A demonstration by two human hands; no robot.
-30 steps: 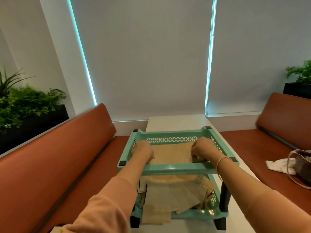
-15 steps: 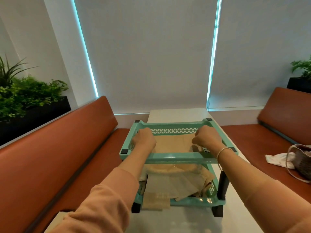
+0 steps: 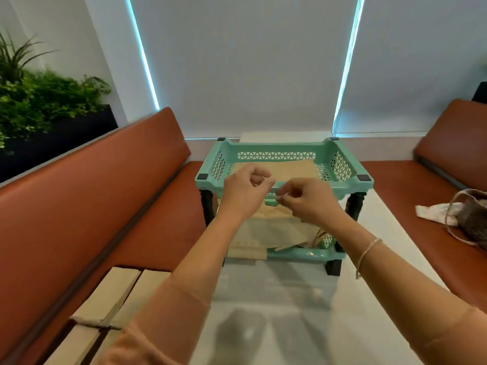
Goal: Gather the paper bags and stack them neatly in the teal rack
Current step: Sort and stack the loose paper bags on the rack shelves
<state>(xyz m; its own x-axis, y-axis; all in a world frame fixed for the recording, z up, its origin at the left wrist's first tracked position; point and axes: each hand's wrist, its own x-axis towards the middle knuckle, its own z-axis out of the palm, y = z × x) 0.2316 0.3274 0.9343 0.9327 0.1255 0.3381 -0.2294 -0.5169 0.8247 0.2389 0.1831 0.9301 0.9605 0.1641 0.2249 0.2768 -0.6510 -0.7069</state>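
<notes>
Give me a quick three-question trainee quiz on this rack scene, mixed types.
1. True or false: paper bags lie in the top tray of the rack.
2. The lower bags are: A) neatly squared, B) untidy, one poking over the front edge, C) absent.
3. Fill in: the rack stands on a white ____ between two benches.

Key: 1 true; 2 B; 3 table.

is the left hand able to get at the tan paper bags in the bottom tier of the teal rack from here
Probably yes. The left hand hovers at the front rim of the teal plastic rack, and the tan paper bags on the lower tier spill out of its open front, just below, nothing blocking.
</notes>
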